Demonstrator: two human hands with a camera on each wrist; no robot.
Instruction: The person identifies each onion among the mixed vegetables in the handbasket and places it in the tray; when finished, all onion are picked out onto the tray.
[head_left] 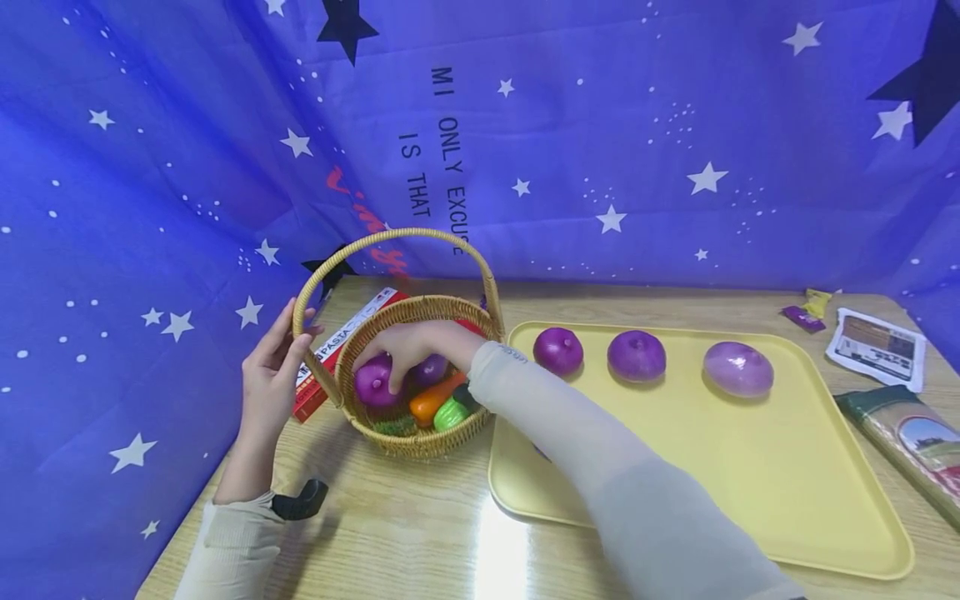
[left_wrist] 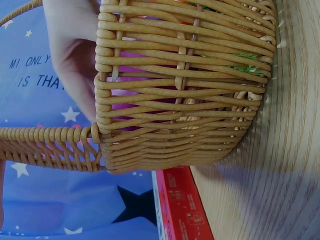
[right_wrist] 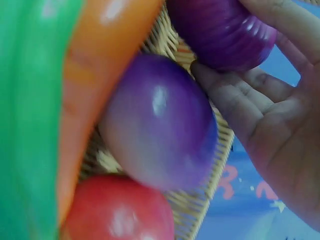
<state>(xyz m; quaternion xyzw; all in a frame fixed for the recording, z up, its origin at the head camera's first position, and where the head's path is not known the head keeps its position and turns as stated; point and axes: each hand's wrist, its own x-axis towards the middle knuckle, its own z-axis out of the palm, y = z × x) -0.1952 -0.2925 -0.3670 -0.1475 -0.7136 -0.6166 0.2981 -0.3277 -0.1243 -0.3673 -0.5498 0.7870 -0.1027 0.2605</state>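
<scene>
wood-grain table [head_left: 397, 533], wicker basket [head_left: 420, 446], red pasta box [head_left: 348, 335], yellow tray [head_left: 750, 475], packets [head_left: 876, 348]

Blue cloth backdrop [head_left: 592, 150], white and black stars [head_left: 707, 178], printed lettering [head_left: 448, 136], pale wood-grain tabletop [head_left: 397, 525], bright glare patch [head_left: 501, 546]

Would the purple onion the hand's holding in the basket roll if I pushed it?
The purple onion looks round, so it might roll a bit, but the basket's wall would probably stop it. Its shiny skin suggests it could be slippery.
</scene>
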